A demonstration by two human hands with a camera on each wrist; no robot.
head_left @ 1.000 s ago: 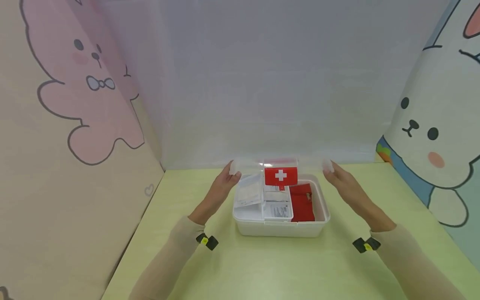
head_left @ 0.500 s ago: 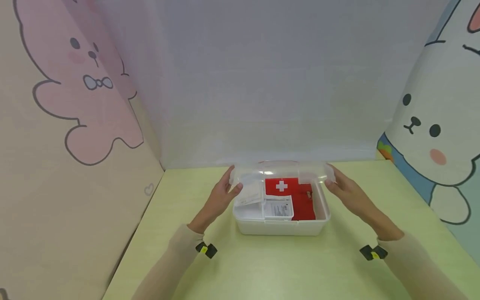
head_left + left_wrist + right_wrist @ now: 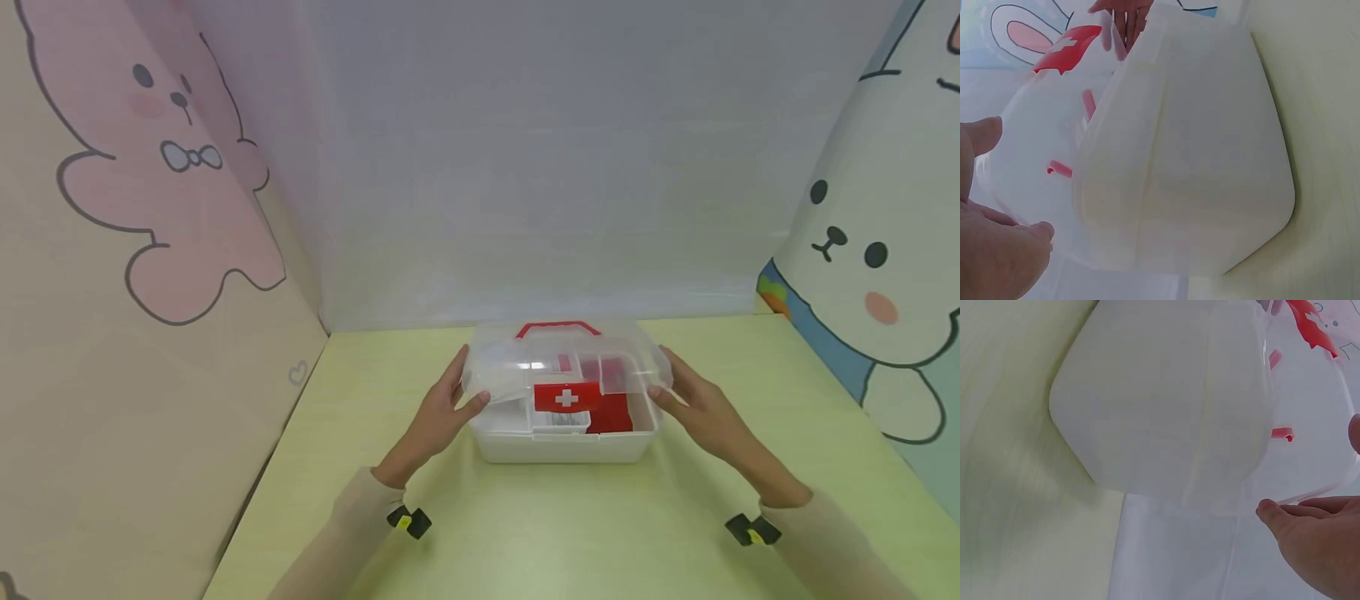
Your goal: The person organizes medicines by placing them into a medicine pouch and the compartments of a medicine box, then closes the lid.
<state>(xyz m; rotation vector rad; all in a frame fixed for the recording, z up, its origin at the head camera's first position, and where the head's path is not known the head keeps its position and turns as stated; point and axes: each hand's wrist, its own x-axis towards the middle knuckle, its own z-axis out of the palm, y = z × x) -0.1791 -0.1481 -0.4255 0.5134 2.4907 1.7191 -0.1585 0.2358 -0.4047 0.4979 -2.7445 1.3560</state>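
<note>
A white first aid box stands on the table, its translucent lid tilted partway down over it. The lid carries a red handle and a red latch with a white cross. My left hand grips the lid's left end, thumb in front and fingers behind; the left wrist view shows these fingers at the lid's rim. At the opposite end my right hand holds the lid the same way. Inside the box are white packs and a red pouch, partly covered by the lid.
The box sits toward the back of a pale yellow-green table. A whitish sheet hangs behind it. Cartoon-printed walls stand on both sides, with a pink bear on the left and a white rabbit on the right.
The lid has swung forward and down over the box, both hands moving with it. Its red handle has come into view on top, and the cross latch is lower.
</note>
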